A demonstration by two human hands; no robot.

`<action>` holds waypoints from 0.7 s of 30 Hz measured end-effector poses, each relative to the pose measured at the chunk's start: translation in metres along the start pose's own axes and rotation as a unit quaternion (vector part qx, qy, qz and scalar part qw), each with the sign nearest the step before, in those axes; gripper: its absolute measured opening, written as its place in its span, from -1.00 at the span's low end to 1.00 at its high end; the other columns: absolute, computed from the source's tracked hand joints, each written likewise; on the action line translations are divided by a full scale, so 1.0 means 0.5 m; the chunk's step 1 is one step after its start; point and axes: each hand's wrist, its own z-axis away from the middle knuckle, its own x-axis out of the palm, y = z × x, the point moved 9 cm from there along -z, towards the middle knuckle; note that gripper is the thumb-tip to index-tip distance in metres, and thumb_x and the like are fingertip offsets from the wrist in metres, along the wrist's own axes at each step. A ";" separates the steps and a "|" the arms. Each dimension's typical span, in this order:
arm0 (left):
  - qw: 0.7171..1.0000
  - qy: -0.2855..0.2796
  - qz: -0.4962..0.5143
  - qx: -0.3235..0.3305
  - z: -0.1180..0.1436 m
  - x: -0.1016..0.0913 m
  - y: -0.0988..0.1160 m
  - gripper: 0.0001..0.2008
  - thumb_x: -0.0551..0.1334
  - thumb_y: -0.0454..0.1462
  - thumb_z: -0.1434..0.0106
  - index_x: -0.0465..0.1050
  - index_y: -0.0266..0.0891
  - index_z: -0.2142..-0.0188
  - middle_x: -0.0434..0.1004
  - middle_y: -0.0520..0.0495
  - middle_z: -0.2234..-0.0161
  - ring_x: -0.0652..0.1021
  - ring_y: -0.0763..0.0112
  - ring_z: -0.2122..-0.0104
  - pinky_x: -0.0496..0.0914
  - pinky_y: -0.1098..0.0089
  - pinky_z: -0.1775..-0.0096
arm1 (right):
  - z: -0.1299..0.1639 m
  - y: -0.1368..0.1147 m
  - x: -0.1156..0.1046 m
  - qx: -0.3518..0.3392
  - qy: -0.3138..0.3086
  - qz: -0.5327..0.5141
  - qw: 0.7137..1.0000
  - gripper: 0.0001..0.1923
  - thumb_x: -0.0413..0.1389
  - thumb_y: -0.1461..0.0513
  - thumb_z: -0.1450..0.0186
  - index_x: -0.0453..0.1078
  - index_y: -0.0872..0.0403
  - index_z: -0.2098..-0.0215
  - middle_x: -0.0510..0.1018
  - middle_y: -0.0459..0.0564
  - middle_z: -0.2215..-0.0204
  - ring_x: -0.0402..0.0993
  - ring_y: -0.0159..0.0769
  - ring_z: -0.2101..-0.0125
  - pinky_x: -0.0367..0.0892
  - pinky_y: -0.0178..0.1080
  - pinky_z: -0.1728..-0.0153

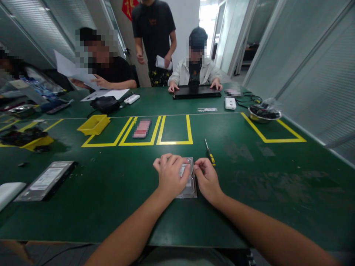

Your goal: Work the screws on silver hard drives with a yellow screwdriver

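Observation:
A silver hard drive (190, 190) lies flat on the green table in front of me, partly covered by my hands. My left hand (172, 173) is draped over its left side, fingers curled and thumb resting on the top face, holding it down. At the right edge of the drive, my right hand (207, 179) has thumb and index finger pinched together. Whatever may be between those fingertips is too small to make out. Just beyond the right hand, a screwdriver (210, 156) with a black and yellow handle rests on the table.
Another hard drive (47, 181) lies at the left beside a white object (9, 192). Yellow trays (95, 125), a blurred phone-like object (142, 128) and a metal bowl of cables (264, 113) stand farther back. Across the table, a person holds a black panel (196, 91); others hold papers.

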 end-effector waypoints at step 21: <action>0.989 0.011 -0.012 0.144 -0.007 -0.019 0.029 -0.87 0.26 -0.15 -0.34 0.61 -0.01 0.24 0.67 0.04 0.27 0.45 0.21 0.15 0.05 0.10 0.10 | -0.008 0.000 0.001 0.010 -0.020 -0.013 1.000 -0.90 0.11 0.17 -0.34 0.30 0.03 0.27 0.40 -0.13 0.41 0.33 -0.36 0.40 0.25 -0.28 0.36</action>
